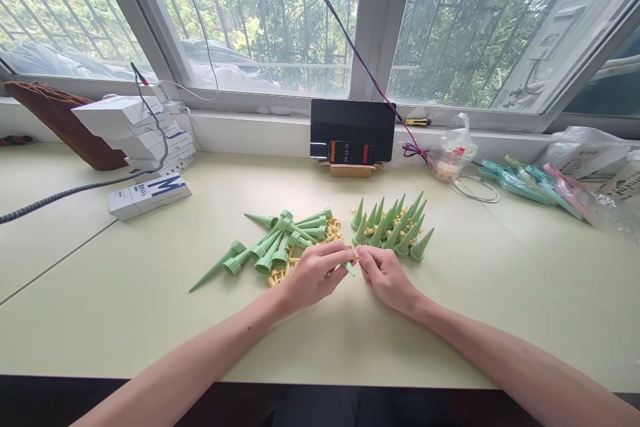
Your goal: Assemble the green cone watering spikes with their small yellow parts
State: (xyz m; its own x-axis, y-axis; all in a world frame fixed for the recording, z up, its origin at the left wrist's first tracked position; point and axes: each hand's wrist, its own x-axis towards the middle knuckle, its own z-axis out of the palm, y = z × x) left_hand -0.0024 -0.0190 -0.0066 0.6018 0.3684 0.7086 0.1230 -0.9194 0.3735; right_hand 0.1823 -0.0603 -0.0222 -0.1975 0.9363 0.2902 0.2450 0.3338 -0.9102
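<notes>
My left hand point(314, 272) is closed around a green plastic plant watering spike point(349, 269), whose pointed tip shows below the fingers. Close beside it, my right hand point(389, 278) is closed in a pinch at a small yellowish part, mostly hidden by the fingertips. Behind my left hand lies a loose heap of green spikes with ribbed caps point(270, 250). Small yellow plastic pegs point(278, 275) are scattered among and beside them. Beyond my right hand, several green spikes point(395, 225) stand points up in a close group, with yellow pegs between them.
At the back, a phone point(352, 153) showing a timer leans on a dark tablet point(325, 121) on a cardboard stand. White boxes point(150, 197) and a coiled cable point(75, 193) are on the left. To the right are a bagged cup point(453, 157) and wrapped coloured straps point(530, 183).
</notes>
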